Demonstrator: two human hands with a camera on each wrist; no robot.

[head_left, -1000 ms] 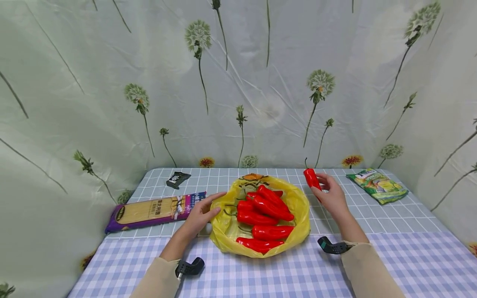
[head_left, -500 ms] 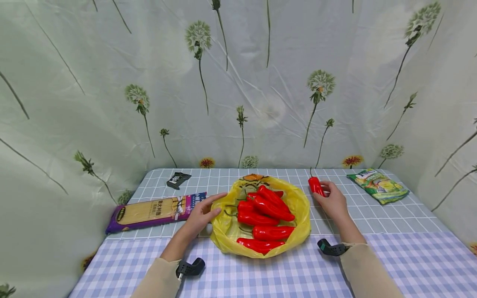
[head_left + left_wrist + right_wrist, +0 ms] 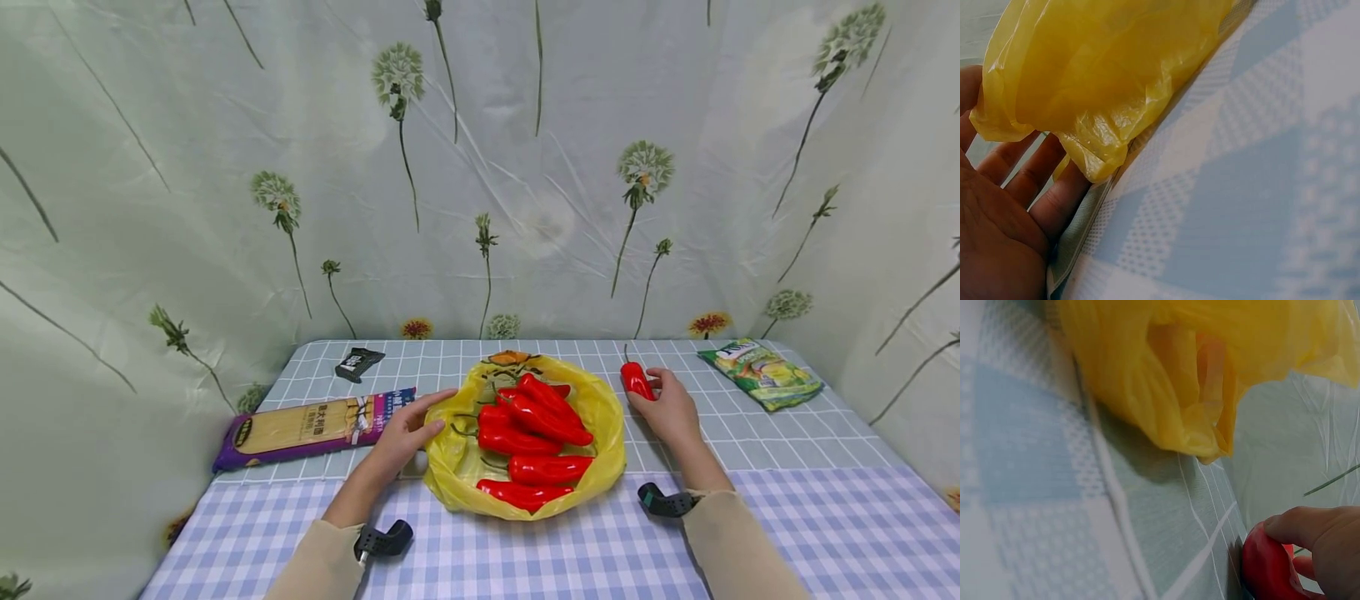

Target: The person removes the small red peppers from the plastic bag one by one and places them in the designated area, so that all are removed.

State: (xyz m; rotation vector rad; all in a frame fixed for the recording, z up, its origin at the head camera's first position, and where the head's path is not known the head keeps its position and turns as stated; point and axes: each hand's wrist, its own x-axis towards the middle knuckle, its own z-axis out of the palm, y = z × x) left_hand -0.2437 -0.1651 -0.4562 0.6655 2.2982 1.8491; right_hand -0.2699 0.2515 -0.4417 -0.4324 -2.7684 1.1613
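Note:
A yellow plastic bag (image 3: 442, 454) with its mouth wide open holds several glossy red peppers (image 3: 536, 425) with thin green stems. My left hand (image 3: 405, 429) rests against the bag's left side, fingers and thumb extended along its rim. In the left wrist view, fingers (image 3: 1054, 203) pass partly behind the yellow plastic. To the right of the bag, my right hand (image 3: 671, 408) grips a single red pepper (image 3: 636, 380), its stem pointing away from me. The right wrist view shows the thumb on that pepper (image 3: 1266, 565), which is low at the grey-green cloth.
A purple-edged pasta packet (image 3: 307, 425) lies left of my left hand. Behind it is a small black wrapper (image 3: 358, 362). A green and yellow snack packet (image 3: 763, 375) lies at the back right. Behind the table hangs a floral curtain (image 3: 525, 167).
My right hand has lowered the red pepper towards the table, shifting it slightly right and nearer. The left hand and the bag stay in place.

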